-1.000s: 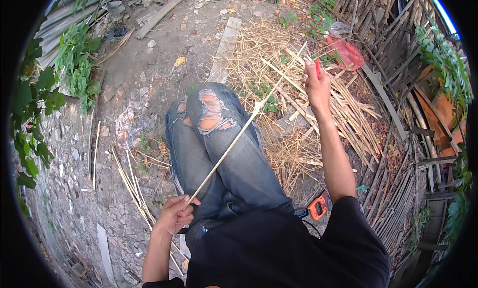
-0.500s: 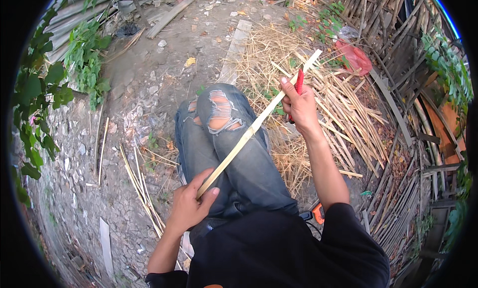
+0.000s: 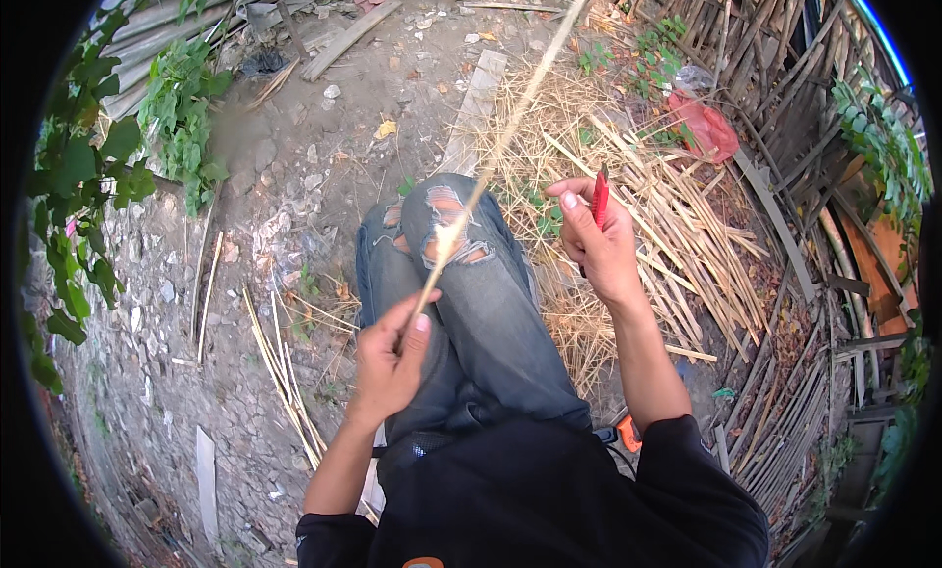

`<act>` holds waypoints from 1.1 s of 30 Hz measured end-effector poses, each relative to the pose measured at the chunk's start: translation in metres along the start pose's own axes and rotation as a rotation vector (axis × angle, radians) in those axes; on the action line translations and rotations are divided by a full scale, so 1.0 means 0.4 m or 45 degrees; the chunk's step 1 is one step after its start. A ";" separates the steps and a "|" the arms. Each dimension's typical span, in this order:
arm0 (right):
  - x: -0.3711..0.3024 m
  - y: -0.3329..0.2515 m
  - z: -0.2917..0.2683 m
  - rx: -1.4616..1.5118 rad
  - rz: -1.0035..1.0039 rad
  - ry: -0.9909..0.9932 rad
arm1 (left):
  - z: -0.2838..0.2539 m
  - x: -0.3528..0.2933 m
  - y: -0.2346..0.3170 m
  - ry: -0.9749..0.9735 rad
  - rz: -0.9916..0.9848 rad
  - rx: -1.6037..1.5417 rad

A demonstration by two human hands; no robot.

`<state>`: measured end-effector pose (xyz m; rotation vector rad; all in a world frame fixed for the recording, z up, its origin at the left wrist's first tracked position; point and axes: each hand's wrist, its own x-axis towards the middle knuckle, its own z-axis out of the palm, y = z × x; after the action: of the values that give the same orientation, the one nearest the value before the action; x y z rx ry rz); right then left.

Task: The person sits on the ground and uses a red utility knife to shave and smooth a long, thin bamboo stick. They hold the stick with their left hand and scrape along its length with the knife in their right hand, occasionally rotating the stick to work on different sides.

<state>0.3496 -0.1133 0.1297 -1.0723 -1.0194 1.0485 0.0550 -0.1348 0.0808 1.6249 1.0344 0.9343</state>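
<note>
My left hand [image 3: 391, 364] is closed on the lower end of a long, pale bamboo strip [image 3: 508, 131]. The strip slants up and away over my jeans, passes the far knee, and its far part is blurred. To the right, my right hand [image 3: 603, 246] is wrapped round a red-handled knife [image 3: 600, 201], with a short dark tip pointing up. Its index finger and thumb stand apart from the strip, not touching it. Most of the knife's lower part is hidden in the palm.
Split bamboo strips [image 3: 702, 239] lie piled on the right, beside thin shavings [image 3: 520, 97]. More strips [image 3: 275, 362] lie left of my legs. A wooden plank [image 3: 476, 107], a red plastic bag [image 3: 703, 127] and an orange-handled tool [image 3: 629, 434] are around me. Stacked sticks line the right side.
The bamboo strip has left my right hand and swung more upright, reaching farther away. My left hand has shifted slightly right and up; my right hand, still with the knife, has dropped a little.
</note>
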 end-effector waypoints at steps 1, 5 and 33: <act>-0.011 -0.017 0.010 -0.071 -0.023 -0.047 | -0.034 0.036 0.026 0.177 0.190 -0.077; -0.066 -0.051 0.057 -0.251 0.045 -0.402 | -0.181 0.130 0.199 0.564 0.871 -0.670; 0.041 0.062 -0.051 0.174 -0.130 0.393 | -0.035 -0.009 0.053 0.135 0.376 0.385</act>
<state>0.3687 -0.0970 0.1037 -1.0217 -0.7357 0.8272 0.0451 -0.1374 0.1044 2.0382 1.0649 1.1083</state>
